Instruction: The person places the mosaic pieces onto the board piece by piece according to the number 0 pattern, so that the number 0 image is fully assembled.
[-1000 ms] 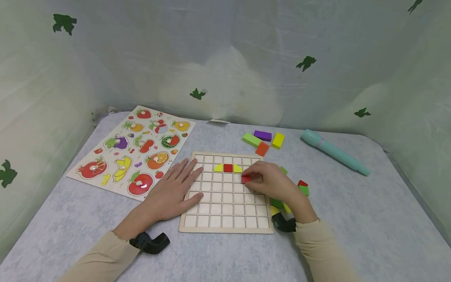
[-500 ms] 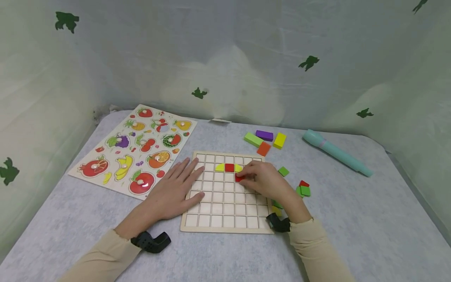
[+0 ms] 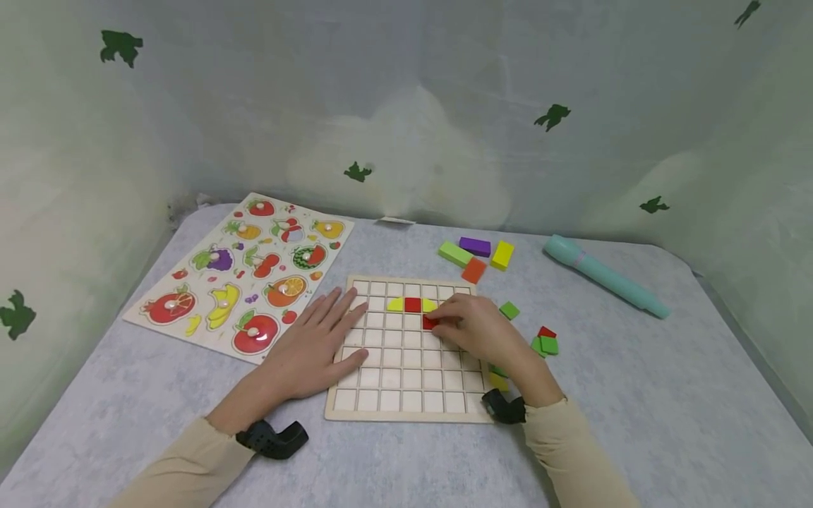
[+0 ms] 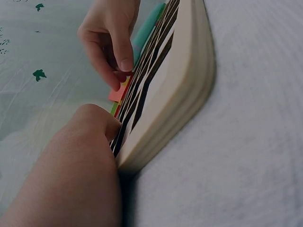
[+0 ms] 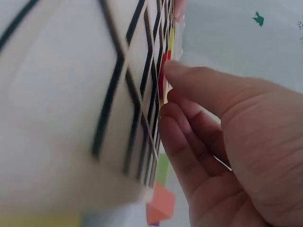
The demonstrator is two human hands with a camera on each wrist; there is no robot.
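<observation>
A square wooden board [image 3: 401, 360] with a grid of cells lies in front of me in the head view. Near its top sits a red square tile [image 3: 413, 305] between two yellow curved pieces [image 3: 395, 305], the right one partly hidden by fingers. My right hand [image 3: 479, 328] pinches another red tile [image 3: 428, 322] at a cell just below and right of that row. In the right wrist view the thumb [image 5: 189, 78] touches red at the board's surface. My left hand [image 3: 311, 346] rests on the board's left edge, fingers straight.
A fruit picture board [image 3: 206, 337] lies at left. Behind the grid are green [image 3: 454, 254], purple [image 3: 475, 247], yellow [image 3: 502, 255] and orange [image 3: 473, 270] blocks. Several green tiles [image 3: 549, 346] and a yellow piece [image 3: 498, 382] lie to its right. A teal tube [image 3: 606, 276] lies far right.
My right hand has moved slightly left with the red tile, from a cell further right to under the top row's right end. The left hand has stayed put.
</observation>
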